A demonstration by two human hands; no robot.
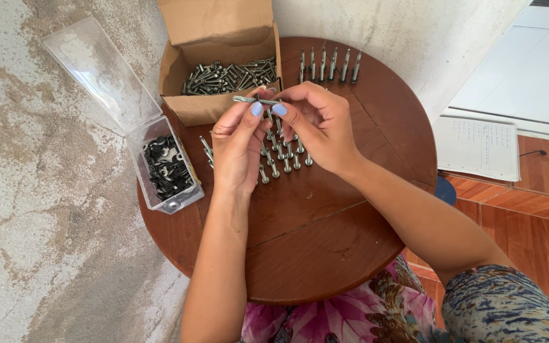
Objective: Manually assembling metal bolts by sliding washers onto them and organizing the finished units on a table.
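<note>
Left hand [236, 143] and right hand [319, 124] pinch one long grey metal screw [257, 100] level above the round brown wooden table [312, 241]; best gripped near both ends, steady.

Left hand [236, 149] and right hand [316, 124] pinch, fingertips together.

screw [249, 100]: dull grey metal | table [325, 241]: smooth brown wood | box [214, 25]: matt cardboard | case [96, 63]: clear plastic

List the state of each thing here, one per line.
Cardboard box: open, holding loose screws.
Clear plastic box: lid open, holds dark washers.
Screw: horizontal, held by left hand and right hand.
Screws on table: standing in rows.
Notebook: open.
</note>
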